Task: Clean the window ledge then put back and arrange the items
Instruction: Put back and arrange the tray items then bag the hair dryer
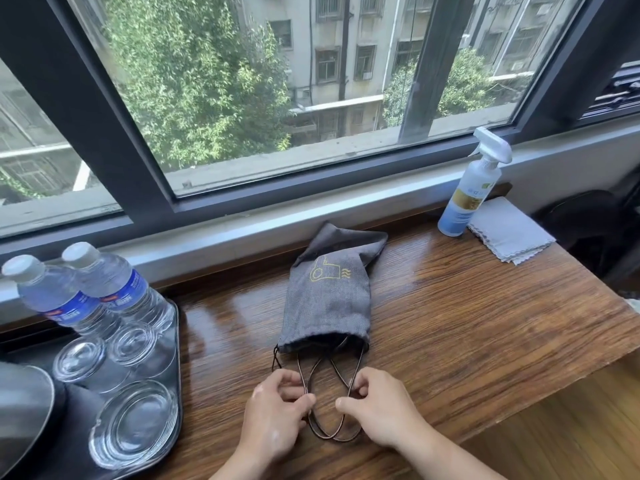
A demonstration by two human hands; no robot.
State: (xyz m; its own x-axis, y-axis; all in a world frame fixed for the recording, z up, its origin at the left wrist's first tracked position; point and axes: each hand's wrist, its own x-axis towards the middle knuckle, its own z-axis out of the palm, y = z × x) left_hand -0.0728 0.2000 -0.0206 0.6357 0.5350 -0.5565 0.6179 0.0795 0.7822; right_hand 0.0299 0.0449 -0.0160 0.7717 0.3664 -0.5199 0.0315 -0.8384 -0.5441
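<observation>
Head view, looking down at the wooden window ledge (450, 323): dead centre lies a grey drawstring bag (329, 299), flat on the wood, its closed end folded over towards the window frame (311, 199) and its open mouth facing the person. A yellow outline drawing sits on the cloth. The drawstring cords (332, 434) spill out of the mouth in loops across the wood, and both hands are on them. The left hand (277, 414) has its fingers (304, 400) curled, pinching one loop; the right hand (377, 407) mirrors it, fingers (346, 403) bent round the other loop. The two hands are close together, just in front of the bag. Far right, near the frame, a white spray bottle (467, 195) stands upright, and just beside it lies a folded grey cloth (509, 233). Over on the left a dark tray (175, 393) carries two capped water bottles (62, 296) side by side at its back and three clear glasses (135, 420) turned upside down in front of them. A rounded metal object (20, 410) fills the bottom-left corner, cut off by the edge.
</observation>
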